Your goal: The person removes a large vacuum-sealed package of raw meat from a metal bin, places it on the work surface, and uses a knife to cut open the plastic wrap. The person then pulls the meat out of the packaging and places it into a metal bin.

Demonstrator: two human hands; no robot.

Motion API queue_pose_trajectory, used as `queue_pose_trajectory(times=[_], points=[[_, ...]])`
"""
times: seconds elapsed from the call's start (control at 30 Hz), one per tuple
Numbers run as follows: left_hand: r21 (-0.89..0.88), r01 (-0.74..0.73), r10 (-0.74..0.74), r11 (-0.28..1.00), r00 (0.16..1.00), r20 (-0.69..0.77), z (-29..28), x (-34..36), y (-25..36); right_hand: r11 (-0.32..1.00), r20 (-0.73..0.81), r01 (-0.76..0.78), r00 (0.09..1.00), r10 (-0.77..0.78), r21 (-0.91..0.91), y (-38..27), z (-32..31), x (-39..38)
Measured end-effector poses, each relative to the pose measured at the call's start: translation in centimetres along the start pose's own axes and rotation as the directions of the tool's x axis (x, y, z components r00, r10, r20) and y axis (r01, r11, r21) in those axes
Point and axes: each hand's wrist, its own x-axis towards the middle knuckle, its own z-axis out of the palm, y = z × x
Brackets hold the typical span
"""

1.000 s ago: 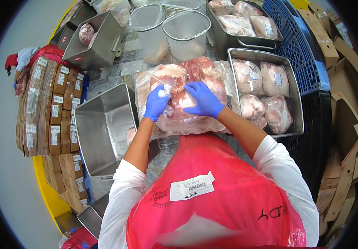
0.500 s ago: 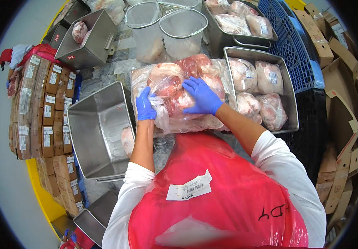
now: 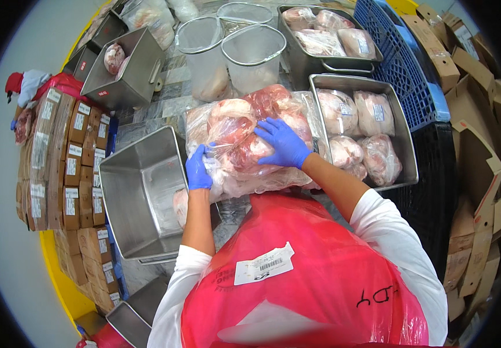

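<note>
A large slab of raw meat pieces [image 3: 233,113] under clear plastic lies in front of me at the middle of the table. At its left edge, my left hand [image 3: 198,170], in a blue glove, is closed on the loose plastic wrap [image 3: 218,168]. Spread over the meat's right part lies my right hand [image 3: 283,143], gloved alike, fingers apart and palm down. Beside it on the right, a metal tub [image 3: 404,139] holds several bagged meat pieces [image 3: 375,113]. To the left stands a deep metal tub [image 3: 140,191], with one pale wrapped piece [image 3: 181,206] at its right side.
Ring-topped clear bags [image 3: 256,58] stand behind the meat. Another metal tub with bagged meat [image 3: 320,43] is at the back right, near a blue plastic crate [image 3: 392,64]. A tilted metal bin [image 3: 125,75] sits back left. Stacked cartons [image 3: 70,174] line the left, flattened cardboard [image 3: 476,174] the right.
My left hand has moved slightly left and toward me along the plastic at the meat's edge. My right hand stays spread on the meat, a little nearer to me.
</note>
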Motion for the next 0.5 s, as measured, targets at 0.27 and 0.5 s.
queue_pose_trajectory(times=[0.27,0.5], points=[[0.176,-0.164,0.184,0.971,0.978,-0.100,-6.4,2.6,3.0,0.981,-0.238,-0.051,0.966,0.096,0.189,2.1,-1.5,-7.2],[0.475,-0.187,0.242,0.860,0.969,-0.056,-7.1,0.3,4.9,0.585,-0.551,-0.611,0.274,0.788,0.533,10.7,-5.3,-21.0]])
